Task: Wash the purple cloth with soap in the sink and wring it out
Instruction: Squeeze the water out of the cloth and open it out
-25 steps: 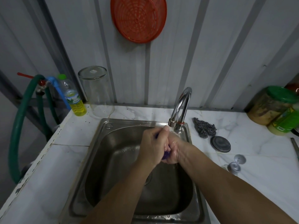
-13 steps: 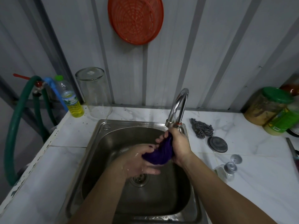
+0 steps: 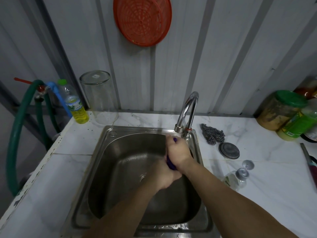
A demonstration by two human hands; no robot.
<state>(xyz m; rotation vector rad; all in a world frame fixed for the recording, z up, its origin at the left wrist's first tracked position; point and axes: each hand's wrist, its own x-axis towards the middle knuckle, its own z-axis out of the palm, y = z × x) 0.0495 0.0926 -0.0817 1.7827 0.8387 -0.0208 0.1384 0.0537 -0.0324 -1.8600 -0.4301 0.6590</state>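
Purple cloth (image 3: 170,164) sits squeezed between my hands over the steel sink (image 3: 109,169), below the tap (image 3: 187,109). My right hand (image 3: 178,150) and left hand (image 3: 163,176) both grip it tightly.

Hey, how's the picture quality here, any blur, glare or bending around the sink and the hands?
Head view: dim, bluish light; wall panel lines bow outward, typical wide-angle bending; the left hand is slightly motion-blurred, the right hand sharper; bright glare streaks on the tap and wet sink rim; the cloth shows only as dark purple slivers between the hands.
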